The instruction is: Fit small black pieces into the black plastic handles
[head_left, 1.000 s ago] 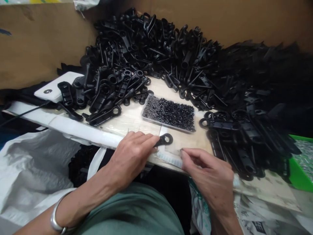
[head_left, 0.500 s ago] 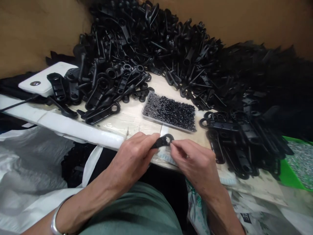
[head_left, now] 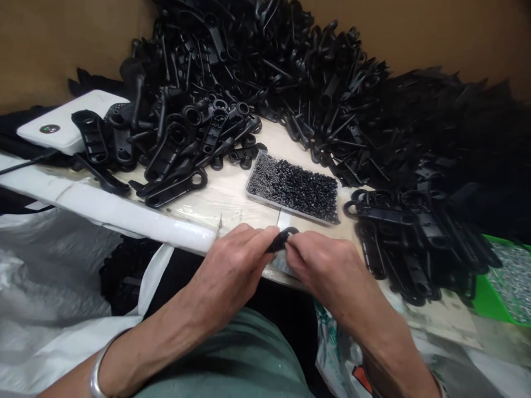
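Observation:
Just over the table's front edge, my left hand (head_left: 238, 254) is closed around the shank of a black plastic handle-like part (head_left: 282, 239) with a ring at its far end. My right hand (head_left: 323, 257) is pinched against that ring and covers its right side. Whatever lies between the right fingertips is hidden. Behind both hands sits a shallow clear box (head_left: 271, 209) full of tiny black and grey pieces (head_left: 296, 185).
Loose black parts (head_left: 249, 66) are heaped high at the back. More lie at left (head_left: 176, 185) and right (head_left: 385, 213). A white device (head_left: 72, 121) rests at left. At far right a green tray (head_left: 492, 298) holds shiny small pieces. White sacking (head_left: 62, 271) hangs below left.
The black part has tilted in my left hand, so its ring shows more edge-on. My right fingers have come further over the ring. The camera view has shifted slightly.

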Available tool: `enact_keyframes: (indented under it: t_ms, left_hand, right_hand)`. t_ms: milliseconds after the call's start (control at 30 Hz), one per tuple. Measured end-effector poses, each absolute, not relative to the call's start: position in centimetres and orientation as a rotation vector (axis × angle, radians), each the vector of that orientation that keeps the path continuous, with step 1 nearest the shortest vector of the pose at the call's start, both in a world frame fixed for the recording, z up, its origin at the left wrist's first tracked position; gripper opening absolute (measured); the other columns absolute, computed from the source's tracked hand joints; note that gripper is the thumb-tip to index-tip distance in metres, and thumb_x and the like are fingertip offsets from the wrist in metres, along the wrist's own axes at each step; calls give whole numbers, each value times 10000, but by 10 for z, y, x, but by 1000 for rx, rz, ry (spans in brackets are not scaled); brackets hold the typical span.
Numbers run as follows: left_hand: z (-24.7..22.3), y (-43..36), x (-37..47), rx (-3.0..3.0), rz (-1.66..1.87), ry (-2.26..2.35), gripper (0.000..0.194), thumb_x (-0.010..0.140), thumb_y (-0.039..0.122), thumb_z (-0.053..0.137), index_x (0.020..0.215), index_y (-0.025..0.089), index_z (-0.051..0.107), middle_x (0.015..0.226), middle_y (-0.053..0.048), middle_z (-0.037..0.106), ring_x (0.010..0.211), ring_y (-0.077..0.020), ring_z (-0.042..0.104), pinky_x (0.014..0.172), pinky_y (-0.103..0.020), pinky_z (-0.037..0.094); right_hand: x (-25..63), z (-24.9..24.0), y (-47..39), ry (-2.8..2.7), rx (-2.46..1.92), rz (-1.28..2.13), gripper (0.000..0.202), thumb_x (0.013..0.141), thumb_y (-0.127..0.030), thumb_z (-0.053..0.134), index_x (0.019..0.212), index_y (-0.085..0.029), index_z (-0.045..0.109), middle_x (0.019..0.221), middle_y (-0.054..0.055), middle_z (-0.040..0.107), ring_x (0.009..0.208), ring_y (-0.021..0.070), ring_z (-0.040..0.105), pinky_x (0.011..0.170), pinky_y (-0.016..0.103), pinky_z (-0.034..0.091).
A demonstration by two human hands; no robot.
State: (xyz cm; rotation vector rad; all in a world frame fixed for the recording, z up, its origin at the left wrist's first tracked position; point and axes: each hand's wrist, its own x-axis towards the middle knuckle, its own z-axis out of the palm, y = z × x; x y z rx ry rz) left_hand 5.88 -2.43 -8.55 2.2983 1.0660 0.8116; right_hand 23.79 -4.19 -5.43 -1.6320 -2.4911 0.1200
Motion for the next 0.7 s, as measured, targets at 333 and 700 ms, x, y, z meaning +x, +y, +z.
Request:
enact_keyframes:
  t_ms: [333,700]
  left_hand:
    - [-88,-24,59,2250,817,1078,251,848,59,514,1056,195,546,880,-25,629,821,-154,557,706,-270,449]
    - [-93,-19,60,2246,945,1014,271,823,20,528,1057,146,579,834,-18,626,785,-150,546,700,-268,446]
  right_hand:
    - [245,-39,-22,-2385,-1696,618,249,847,-141,477,608,-198,513,513,-54,451,486,96,426,513,249,285]
    - [230,-35,-25,-2561,-1876,422,228,859,-91,453,666,-201,401,555,-38,452,495,110,413,534,274,276]
